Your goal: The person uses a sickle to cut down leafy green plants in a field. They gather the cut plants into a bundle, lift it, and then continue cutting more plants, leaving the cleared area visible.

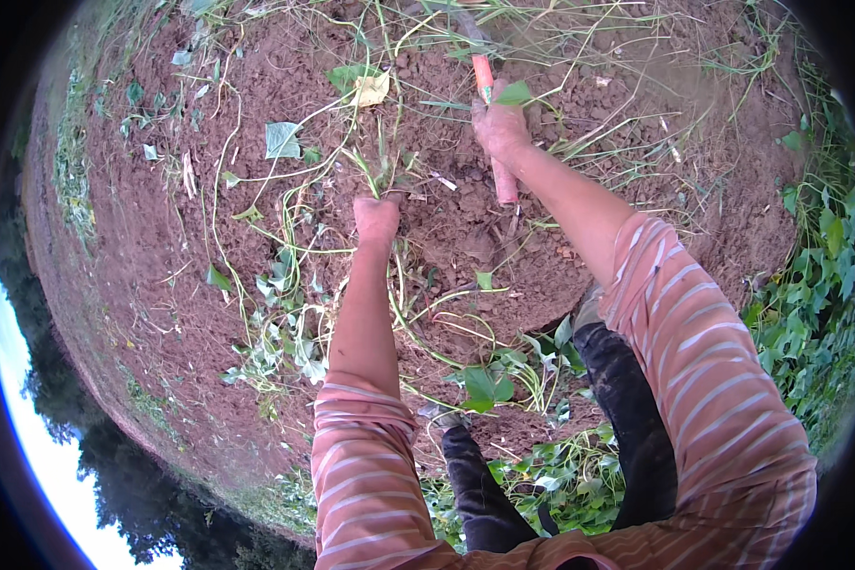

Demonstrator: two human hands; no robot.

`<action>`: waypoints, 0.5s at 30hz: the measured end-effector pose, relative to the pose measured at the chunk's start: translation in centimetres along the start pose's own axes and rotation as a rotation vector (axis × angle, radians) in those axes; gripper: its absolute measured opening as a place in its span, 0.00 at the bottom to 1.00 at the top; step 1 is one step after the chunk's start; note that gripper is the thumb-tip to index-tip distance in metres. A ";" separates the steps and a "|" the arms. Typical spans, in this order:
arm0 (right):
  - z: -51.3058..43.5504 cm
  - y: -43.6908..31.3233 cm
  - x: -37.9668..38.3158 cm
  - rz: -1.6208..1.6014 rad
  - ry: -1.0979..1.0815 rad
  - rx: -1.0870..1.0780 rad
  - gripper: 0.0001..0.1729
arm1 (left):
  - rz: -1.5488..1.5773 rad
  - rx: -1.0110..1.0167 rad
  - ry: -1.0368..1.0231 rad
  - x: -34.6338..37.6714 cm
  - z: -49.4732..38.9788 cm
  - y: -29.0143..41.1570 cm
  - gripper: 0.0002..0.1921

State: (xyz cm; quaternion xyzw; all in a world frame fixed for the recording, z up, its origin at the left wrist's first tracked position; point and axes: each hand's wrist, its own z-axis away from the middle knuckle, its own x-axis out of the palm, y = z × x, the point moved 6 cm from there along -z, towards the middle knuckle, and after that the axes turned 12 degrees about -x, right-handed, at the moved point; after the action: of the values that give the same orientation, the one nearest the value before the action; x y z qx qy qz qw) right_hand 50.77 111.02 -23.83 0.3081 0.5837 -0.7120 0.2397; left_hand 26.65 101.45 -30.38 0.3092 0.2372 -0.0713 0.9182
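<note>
My left hand (377, 217) is closed around a bunch of green vine stems (365, 171) low over the reddish soil, its fingers mostly hidden from above. Up and to the right, my right hand (500, 128) grips the red handle (504, 182) of a hand tool. Beyond that hand the handle shows orange-red, and a greyish metal part (470, 27) runs on from it towards the top edge, partly covered by grass; its exact shape cannot be told. A green leaf (514, 93) lies over the knuckles of my right hand.
Loose brown soil (185, 235) with trailing vines and dry bits spreads around. Cut leafy vines (292, 349) lie beside my left forearm. Leafy green plants (791, 335) grow along the right and near my dark-trousered legs (630, 420). A yellowed leaf (371, 89) lies ahead.
</note>
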 end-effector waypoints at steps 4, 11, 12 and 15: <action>-1.7 -0.1 2.1 0.290 -0.404 -0.081 0.20 | -0.042 0.028 0.091 0.7 0.0 -0.5 0.14; 3.3 1.0 1.8 0.123 -0.579 -0.025 0.23 | -0.065 0.038 0.106 -0.6 0.4 0.3 0.13; 5.2 1.1 0.9 0.204 -0.647 -0.059 0.23 | -0.054 0.019 0.070 -0.7 0.5 0.6 0.17; 12.4 1.9 -4.6 0.138 -0.601 -0.010 0.17 | -0.046 0.046 -0.123 -0.3 1.4 2.3 0.20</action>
State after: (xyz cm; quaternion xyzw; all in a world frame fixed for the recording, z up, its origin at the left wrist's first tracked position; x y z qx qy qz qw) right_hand 53.35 98.39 -20.24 0.1214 0.4681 -0.7503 0.4507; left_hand 27.57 102.47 -28.07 0.3195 0.1857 -0.1166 0.9219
